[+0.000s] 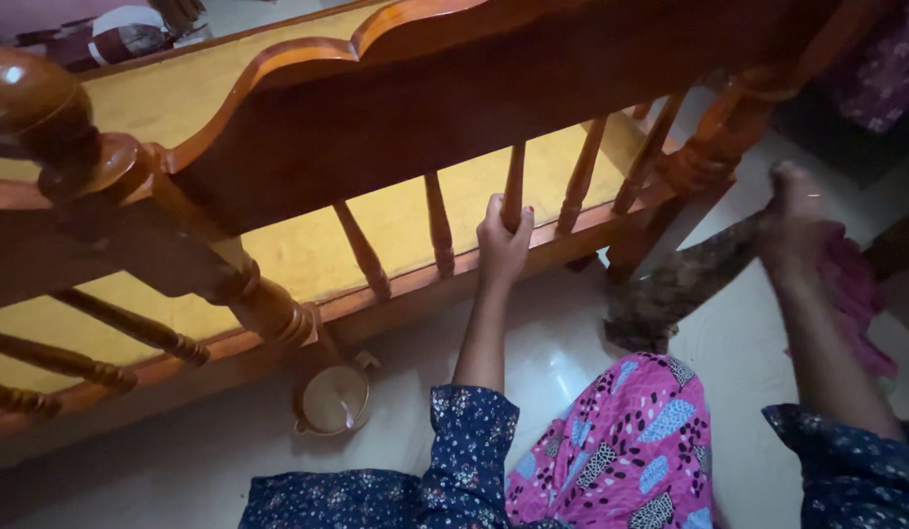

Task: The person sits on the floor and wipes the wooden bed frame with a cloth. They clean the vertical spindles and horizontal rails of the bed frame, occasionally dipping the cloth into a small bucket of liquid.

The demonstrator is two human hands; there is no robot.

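A: Now, status of both hands, please.

B: The left hand (502, 240) is wrapped around one turned spindle (513, 186) of the wooden bed frame (396, 127), fingers curled tight about the lower part of the post, just above the bottom rail (415, 284). It looks like a brace point.

A: And the other one?

B: The right hand (795, 220) is closed on the handle end of a short broom (675, 284). The brush head hangs low, near the corner post (704, 162) of the frame and close over the pale floor (572, 343). A pink cloth (856, 294) sits bunched against the same wrist; I cannot tell whether the fingers pinch it too.

A: Procedure for a clean stroke?

B: My judgement: keep the bracing grip fixed on the spindle so the body stays steady while crouched. Hold the bristles flat to the floor, not tilted. Draw in short strokes along the rail, outward from under the bed. Avoid striking the spindles.

A: Obstacles?

B: A small round lidded pot (334, 399) rests on the floor just beside the rail, well apart from the brush. The pink patterned garment (626, 441) over the knee lies near the bristles; keep it out of the stroke.
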